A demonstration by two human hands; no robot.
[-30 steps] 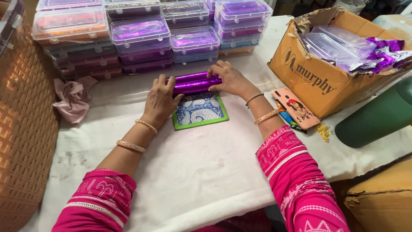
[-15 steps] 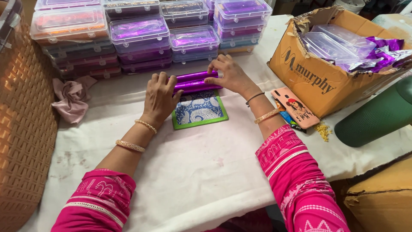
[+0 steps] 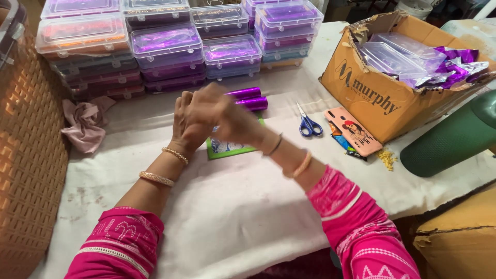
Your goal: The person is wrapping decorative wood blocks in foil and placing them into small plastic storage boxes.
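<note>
currently both hands are raised together at centre frame, above the white cloth-covered table (image 3: 248, 206). the left hand (image 3: 188, 121) and the right hand (image 3: 227, 116) overlap, the right one blurred; whether either hand grips anything cannot be told from this view. bangles sit on both wrists, and pink patterned sleeves enter from the lower edge.

just behind the hands, toward upper centre, two shiny purple foil rolls (image 3: 248, 98) lie side by side on the table, apart from the hands. directly below the hands lies a green-bordered card (image 3: 230, 150) with a blue-and-white pattern, partly hidden by the right wrist.

right of centre, blue-handled scissors (image 3: 308, 124) lie on the table, blades closed. beside them, further right, a phone in a pink illustrated case (image 3: 354, 132) rests face down, near the base of an open cardboard box (image 3: 372, 98). the box, at upper right, holds clear plastic cases and crumpled purple foil.

across the upper left and upper centre, stacked clear plastic cases (image 3: 165, 46) stand in rows, most showing purple contents, one showing orange. a crumpled pink cloth (image 3: 85, 124) lies at left, beside a woven wicker basket (image 3: 28, 155) along the left edge. a dark green cylinder (image 3: 449, 139) lies at right.
</note>
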